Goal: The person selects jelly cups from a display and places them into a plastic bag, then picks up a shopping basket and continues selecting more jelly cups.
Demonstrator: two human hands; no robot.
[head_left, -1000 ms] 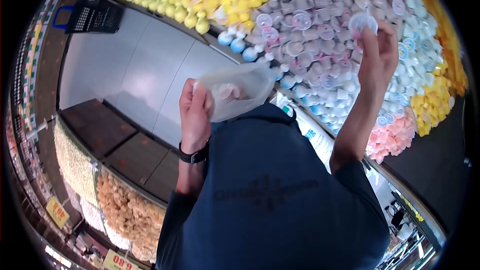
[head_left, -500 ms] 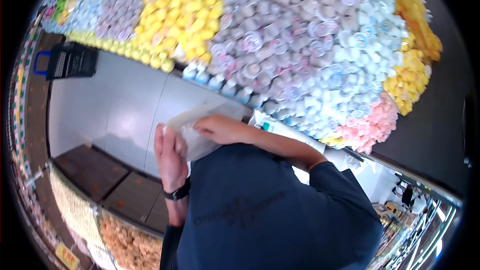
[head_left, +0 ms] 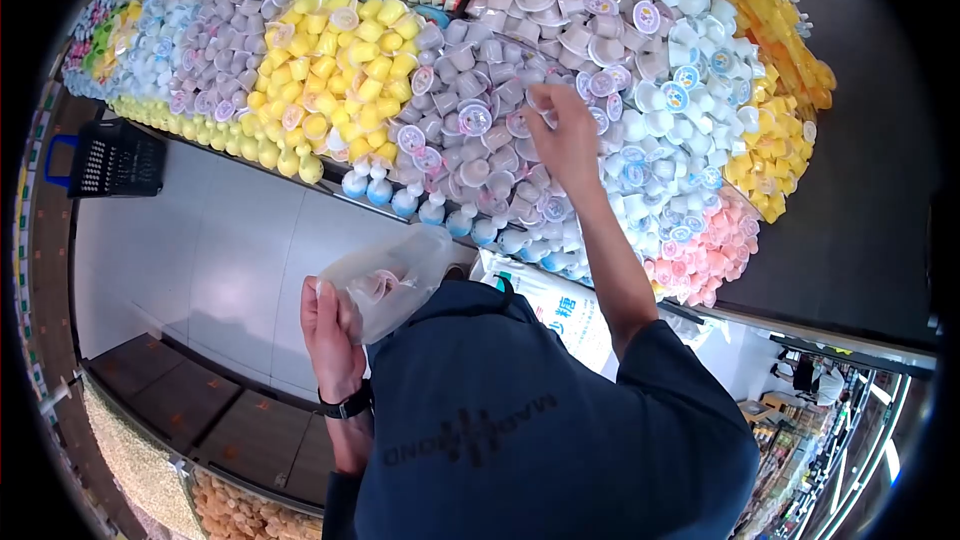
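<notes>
My left hand [head_left: 330, 325] grips the edge of a clear plastic bag [head_left: 405, 265], which hangs open in front of my body. Through the film shows a small pinkish cup [head_left: 380, 284], its details blurred. Out over the heap of purple jelly cups [head_left: 475, 120] reaches my right hand [head_left: 567, 130], thumb and fingers bent and apart, with nothing visibly held. Yellow jelly cups [head_left: 340, 65] lie left of the purple ones, and pale blue-white jelly cups [head_left: 675, 85] lie to their right.
Pink jelly cups [head_left: 715, 255] fill the display's near right corner. Blue-and-white bottles [head_left: 405, 202] line its front edge. A black basket [head_left: 120, 158] with a blue handle stands on the floor at left. A white printed bag [head_left: 560, 315] sits below the display edge.
My right hand has left the plastic bag and stretched forward over the purple jelly cups. My left hand still holds the bag, which now shows a pinkish cup inside. The view has shifted slightly.
</notes>
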